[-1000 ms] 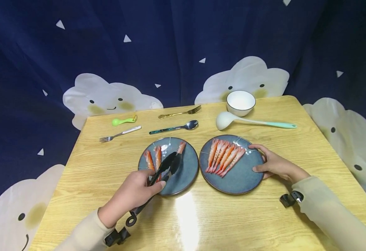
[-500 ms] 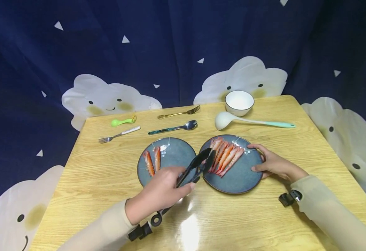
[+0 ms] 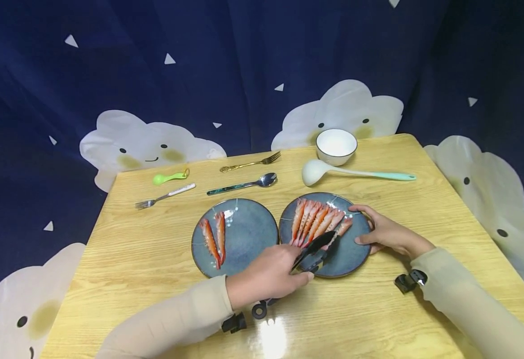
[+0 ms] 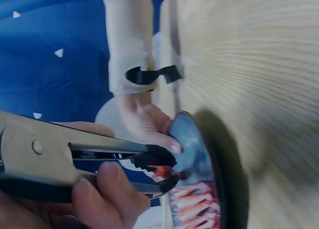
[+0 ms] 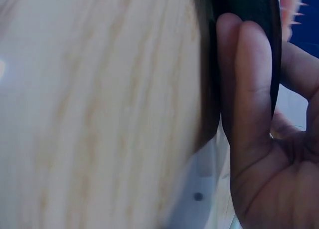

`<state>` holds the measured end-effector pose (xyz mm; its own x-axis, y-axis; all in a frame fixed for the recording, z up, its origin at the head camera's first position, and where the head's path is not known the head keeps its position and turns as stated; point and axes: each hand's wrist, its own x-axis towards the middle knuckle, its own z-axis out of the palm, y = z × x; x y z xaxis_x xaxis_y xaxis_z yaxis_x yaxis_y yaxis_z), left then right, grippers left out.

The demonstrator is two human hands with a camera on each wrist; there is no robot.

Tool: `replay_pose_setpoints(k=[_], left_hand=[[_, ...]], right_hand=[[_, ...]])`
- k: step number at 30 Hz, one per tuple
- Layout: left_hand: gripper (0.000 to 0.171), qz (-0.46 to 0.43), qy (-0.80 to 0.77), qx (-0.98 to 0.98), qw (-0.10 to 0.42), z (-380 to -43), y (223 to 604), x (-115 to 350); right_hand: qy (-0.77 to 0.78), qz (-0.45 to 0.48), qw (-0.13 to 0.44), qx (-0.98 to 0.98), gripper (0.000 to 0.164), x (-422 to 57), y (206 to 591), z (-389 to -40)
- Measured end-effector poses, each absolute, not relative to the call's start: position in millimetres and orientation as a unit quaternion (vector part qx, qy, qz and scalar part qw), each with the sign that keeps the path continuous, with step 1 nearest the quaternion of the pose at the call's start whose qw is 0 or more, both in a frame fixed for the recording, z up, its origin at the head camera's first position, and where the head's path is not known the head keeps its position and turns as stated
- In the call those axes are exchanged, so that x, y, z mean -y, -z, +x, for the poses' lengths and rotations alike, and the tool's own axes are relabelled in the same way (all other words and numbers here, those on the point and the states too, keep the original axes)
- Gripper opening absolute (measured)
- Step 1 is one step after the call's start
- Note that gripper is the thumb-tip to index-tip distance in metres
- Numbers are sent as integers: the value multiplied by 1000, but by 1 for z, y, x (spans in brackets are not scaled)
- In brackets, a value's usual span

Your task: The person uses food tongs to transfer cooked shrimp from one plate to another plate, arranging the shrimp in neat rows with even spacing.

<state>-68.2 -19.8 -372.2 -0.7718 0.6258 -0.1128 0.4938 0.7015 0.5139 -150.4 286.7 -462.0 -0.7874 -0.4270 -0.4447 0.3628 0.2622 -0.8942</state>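
My left hand (image 3: 272,274) grips black-tipped tongs (image 3: 317,247), whose tips pinch a shrimp (image 3: 343,227) over the right blue plate (image 3: 356,262). In the left wrist view the shrimp (image 4: 161,173) shows between the tong tips. A row of several shrimp (image 3: 313,219) lies on that plate, left of the pinched one. The plate's right rim is held by my right hand (image 3: 389,234), thumb on top; the right wrist view shows fingers (image 5: 253,64) under the rim. On the left blue plate (image 3: 248,227) lie two shrimp (image 3: 220,234), side by side.
Behind the plates lie a ladle (image 3: 315,172), a spoon (image 3: 266,180), a gold fork (image 3: 270,158), a white-handled fork (image 3: 147,203) and a green measuring spoon (image 3: 160,178). A white bowl (image 3: 336,144) stands at the table's back edge.
My left hand has carried the tongs and a shrimp from the left plate rightward to the right plate's right part. The right hand still holds the rim.
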Motion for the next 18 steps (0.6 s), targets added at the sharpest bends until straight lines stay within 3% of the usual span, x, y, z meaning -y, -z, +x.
replay_pose_setpoints(k=[5, 18], left_hand=[[39, 299, -217, -918, 145, -69, 377, 20], [50, 306, -134, -934, 128, -67, 374, 14]], right_hand=[[602, -22, 326, -729, 85, -286, 460, -151], [615, -35, 320, -720, 84, -288, 463, -149]])
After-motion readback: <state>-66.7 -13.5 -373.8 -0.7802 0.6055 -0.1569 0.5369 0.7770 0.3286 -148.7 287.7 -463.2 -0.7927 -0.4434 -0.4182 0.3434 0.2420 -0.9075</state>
